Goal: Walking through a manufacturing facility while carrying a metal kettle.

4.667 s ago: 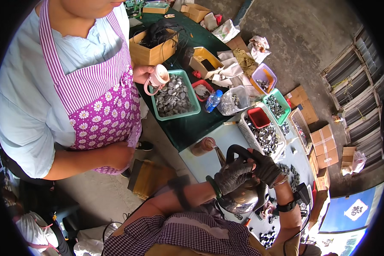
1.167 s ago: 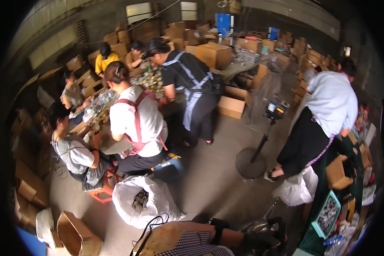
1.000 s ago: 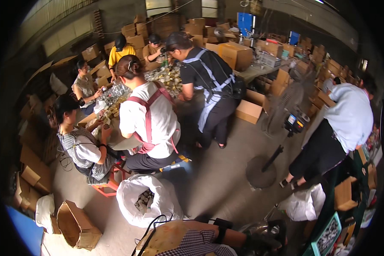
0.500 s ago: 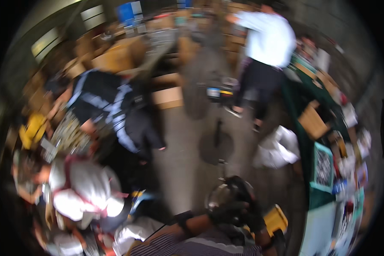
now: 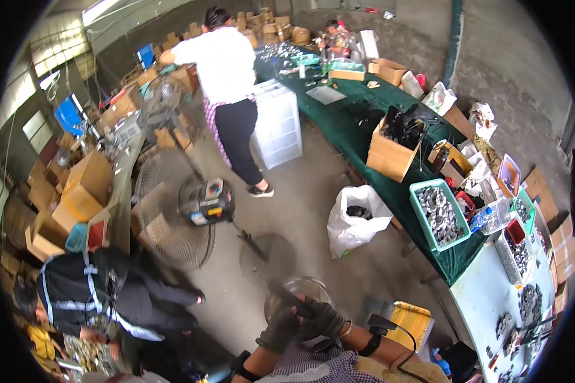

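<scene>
My left hand [image 5: 278, 330], in a dark grey glove with bare fingertips, is closed low in the middle of the view. Against it, my right hand [image 5: 326, 321] in a matching glove is also closed. A dark, blurred long shape [image 5: 286, 296] juts up and left from between them; its kind cannot be made out. Just beyond the hands stands a round metal basin [image 5: 321, 288], partly hidden by them. Dark bands circle both wrists.
A standing fan [image 5: 204, 203] is ahead left. A white sack [image 5: 359, 237] stands beside the green-covered table [image 5: 338, 140], which bears a teal tray [image 5: 464, 240] of small metal parts. A yellow stool [image 5: 410, 321] is at my right. Co-workers stand ahead [image 5: 230, 70] and bend at left [image 5: 102, 287].
The view has swung to the right, bringing the long table and the fan into fuller sight. My hands stay together near the basin.
</scene>
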### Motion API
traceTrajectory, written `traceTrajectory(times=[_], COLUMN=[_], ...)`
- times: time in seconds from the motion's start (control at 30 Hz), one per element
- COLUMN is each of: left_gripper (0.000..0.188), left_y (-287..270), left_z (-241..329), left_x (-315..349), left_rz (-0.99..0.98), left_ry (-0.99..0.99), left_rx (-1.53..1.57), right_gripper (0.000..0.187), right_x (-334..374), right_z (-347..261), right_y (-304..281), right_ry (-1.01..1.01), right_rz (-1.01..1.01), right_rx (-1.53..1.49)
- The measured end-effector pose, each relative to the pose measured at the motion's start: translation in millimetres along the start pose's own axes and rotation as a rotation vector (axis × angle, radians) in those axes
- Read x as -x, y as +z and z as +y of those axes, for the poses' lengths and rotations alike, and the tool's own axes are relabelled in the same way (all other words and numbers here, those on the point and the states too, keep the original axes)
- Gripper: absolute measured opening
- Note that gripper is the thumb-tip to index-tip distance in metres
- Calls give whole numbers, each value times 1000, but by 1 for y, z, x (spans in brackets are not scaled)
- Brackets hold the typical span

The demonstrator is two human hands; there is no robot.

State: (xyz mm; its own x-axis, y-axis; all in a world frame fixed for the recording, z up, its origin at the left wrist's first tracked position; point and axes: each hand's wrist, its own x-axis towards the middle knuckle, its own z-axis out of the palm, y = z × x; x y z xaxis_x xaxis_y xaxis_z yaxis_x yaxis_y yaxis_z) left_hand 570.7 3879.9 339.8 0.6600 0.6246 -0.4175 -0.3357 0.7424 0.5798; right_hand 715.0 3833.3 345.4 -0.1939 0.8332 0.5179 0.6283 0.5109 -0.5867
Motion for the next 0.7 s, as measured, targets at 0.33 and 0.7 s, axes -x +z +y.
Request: traceTrajectory(times=[0.33, 0.7], left_gripper=[53, 44], left_y=[36, 70], left_z=[109, 178], left_x=[-156, -377], left_rz=[-210, -352], left_ry=[24, 106], left_rx=[-7, -176], right_gripper=[65, 62], right_x=[-141, -209], right_z=[88, 300], right_y=[-74, -86], right_ry=[255, 485], right_rz=[55, 282], right_rx=[-290, -109])
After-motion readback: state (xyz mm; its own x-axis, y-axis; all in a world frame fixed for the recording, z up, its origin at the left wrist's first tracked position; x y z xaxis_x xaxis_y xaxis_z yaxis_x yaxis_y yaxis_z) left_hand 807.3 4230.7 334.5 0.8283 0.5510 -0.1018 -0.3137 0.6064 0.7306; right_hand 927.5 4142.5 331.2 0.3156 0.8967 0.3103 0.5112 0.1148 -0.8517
